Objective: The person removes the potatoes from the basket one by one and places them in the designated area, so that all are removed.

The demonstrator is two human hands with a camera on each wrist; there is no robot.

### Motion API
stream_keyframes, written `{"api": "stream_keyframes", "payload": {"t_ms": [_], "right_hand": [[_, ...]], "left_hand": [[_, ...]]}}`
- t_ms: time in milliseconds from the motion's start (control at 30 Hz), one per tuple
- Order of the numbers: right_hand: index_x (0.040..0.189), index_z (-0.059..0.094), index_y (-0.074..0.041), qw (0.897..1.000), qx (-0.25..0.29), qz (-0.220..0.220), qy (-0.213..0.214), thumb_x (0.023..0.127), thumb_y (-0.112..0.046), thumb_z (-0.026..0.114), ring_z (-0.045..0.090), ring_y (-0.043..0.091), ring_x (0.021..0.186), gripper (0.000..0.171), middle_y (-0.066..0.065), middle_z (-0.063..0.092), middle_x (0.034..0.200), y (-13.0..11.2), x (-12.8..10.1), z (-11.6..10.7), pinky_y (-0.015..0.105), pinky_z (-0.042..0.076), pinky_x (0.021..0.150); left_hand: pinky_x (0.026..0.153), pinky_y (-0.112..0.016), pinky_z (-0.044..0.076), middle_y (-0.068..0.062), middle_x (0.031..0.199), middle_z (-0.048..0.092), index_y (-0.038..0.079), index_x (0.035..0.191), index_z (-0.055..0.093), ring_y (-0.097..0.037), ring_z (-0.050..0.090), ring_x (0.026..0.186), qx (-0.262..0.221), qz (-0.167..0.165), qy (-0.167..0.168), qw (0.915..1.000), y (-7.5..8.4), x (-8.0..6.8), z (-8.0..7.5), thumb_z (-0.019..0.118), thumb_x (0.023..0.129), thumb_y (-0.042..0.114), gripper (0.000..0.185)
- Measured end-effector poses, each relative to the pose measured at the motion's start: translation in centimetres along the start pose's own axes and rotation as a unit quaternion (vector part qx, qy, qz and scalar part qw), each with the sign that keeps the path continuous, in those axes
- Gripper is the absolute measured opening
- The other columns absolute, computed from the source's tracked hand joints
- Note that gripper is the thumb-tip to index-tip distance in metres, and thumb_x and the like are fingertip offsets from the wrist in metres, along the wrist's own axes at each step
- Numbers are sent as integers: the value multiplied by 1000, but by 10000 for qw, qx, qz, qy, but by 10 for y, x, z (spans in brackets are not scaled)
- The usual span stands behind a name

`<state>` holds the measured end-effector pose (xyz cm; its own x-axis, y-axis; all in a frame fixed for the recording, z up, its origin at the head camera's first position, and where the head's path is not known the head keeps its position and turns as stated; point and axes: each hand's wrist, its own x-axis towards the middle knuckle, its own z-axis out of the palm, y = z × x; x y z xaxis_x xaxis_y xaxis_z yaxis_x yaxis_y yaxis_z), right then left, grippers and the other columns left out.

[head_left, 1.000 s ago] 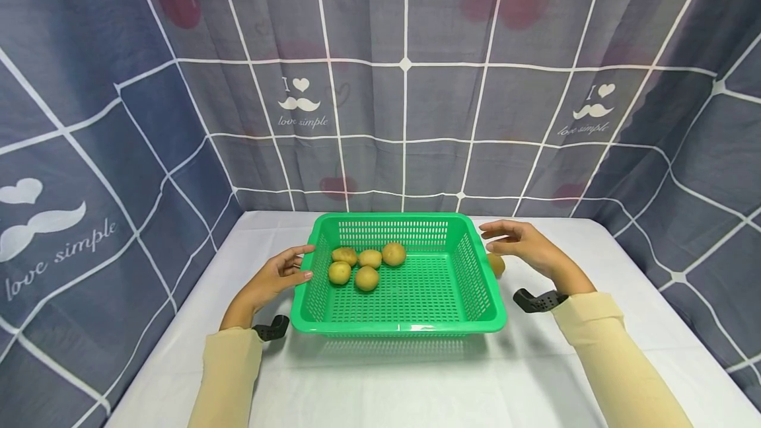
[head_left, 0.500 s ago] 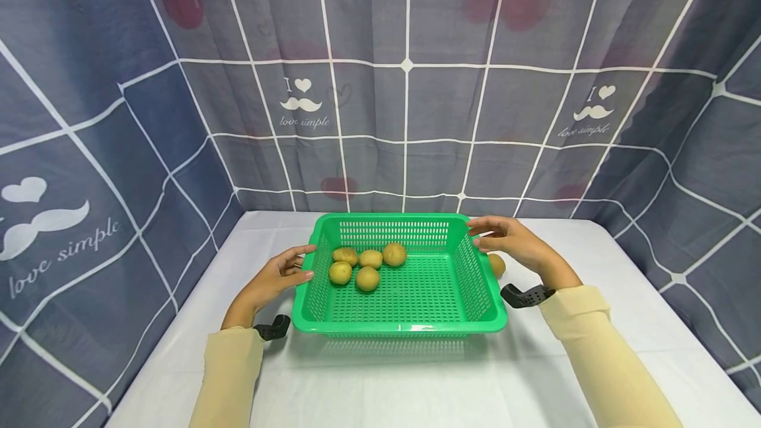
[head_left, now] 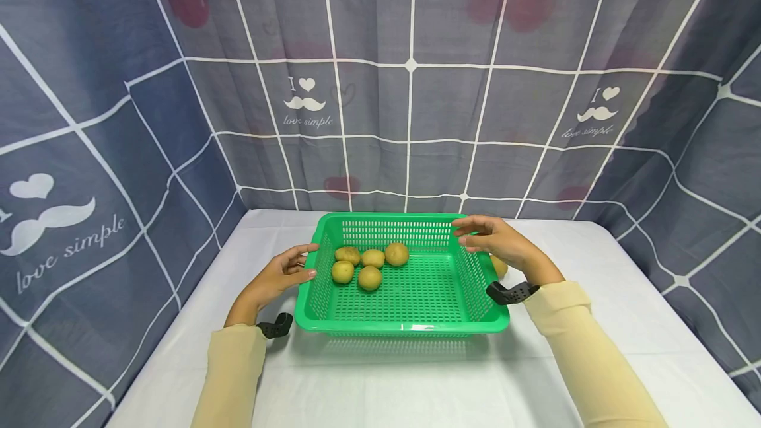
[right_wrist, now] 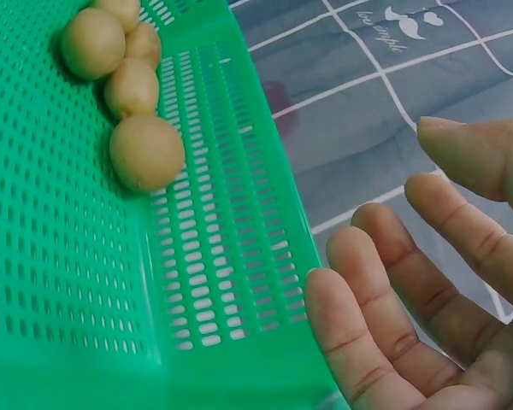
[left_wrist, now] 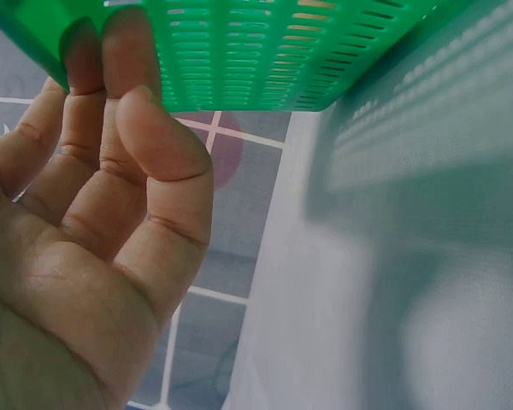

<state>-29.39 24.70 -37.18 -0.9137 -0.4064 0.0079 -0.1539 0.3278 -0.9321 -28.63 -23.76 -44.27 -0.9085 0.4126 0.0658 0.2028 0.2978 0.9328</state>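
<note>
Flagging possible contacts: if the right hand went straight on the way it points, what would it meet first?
Probably the back rim of the green basket: in the head view, the right hand's fingers point left towards it. Height is unclear, so they may pass above it.

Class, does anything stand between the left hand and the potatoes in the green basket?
Yes: the basket's left wall stands between them, with the left hand outside it and the potatoes inside.
</note>
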Motion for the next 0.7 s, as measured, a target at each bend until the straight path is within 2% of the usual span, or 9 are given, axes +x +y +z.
{"api": "stream_keyframes", "payload": {"t_ms": [67, 233, 367, 467, 600, 700], "right_hand": [[153, 49, 13, 9998, 200, 36, 2, 105, -7, 70, 68, 12, 114, 55, 23, 63, 141, 0, 3, 3, 43, 57, 103], [155, 43, 17, 9981, 607, 39, -85, 104, 0, 68, 67, 11, 116, 59, 26, 62, 142, 1, 12, 9, 37, 57, 103], [155, 43, 16, 9980, 619, 12, -110, 103, 0, 69, 66, 13, 117, 61, 26, 62, 142, 2, 18, 15, 38, 57, 103], [156, 43, 16, 9982, 587, -48, -139, 102, -1, 69, 65, 16, 119, 62, 32, 57, 145, 2, 21, 19, 38, 56, 104], [156, 44, 15, 9983, 546, -123, -168, 101, -1, 69, 64, 25, 125, 62, 36, 54, 148, 1, 26, 26, 33, 56, 101], [155, 46, 14, 9984, 516, -174, -152, 100, 0, 71, 62, 37, 130, 62, 30, 60, 144, 1, 30, 30, 31, 56, 100]], "left_hand": [[101, -41, 50, -27, 146, 47, 1, 163, 44, -30, 51, 124, 15, -2, 2, 10000, 0, 0, 0, 72, 106, 15, 65], [102, -42, 50, -27, 146, 47, 1, 163, 44, -30, 51, 124, 33, 21, 1, 10000, 0, 0, -1, 71, 106, 15, 65], [99, -38, 51, -26, 143, 48, -1, 162, 44, -28, 52, 120, -19, 79, -35, 10000, -1, 1, -1, 71, 106, 13, 65], [98, -36, 51, -26, 141, 48, -2, 162, 44, -27, 52, 118, -73, 95, -47, 9999, -2, 1, -2, 71, 105, 12, 65], [98, -37, 50, -25, 142, 48, -2, 162, 44, -27, 51, 118, -78, 75, -43, 9999, -3, 1, -2, 72, 105, 13, 65], [100, -39, 49, -25, 143, 47, -1, 162, 44, -28, 50, 120, -64, 39, -36, 10000, -3, 1, -1, 72, 105, 14, 65]]}}
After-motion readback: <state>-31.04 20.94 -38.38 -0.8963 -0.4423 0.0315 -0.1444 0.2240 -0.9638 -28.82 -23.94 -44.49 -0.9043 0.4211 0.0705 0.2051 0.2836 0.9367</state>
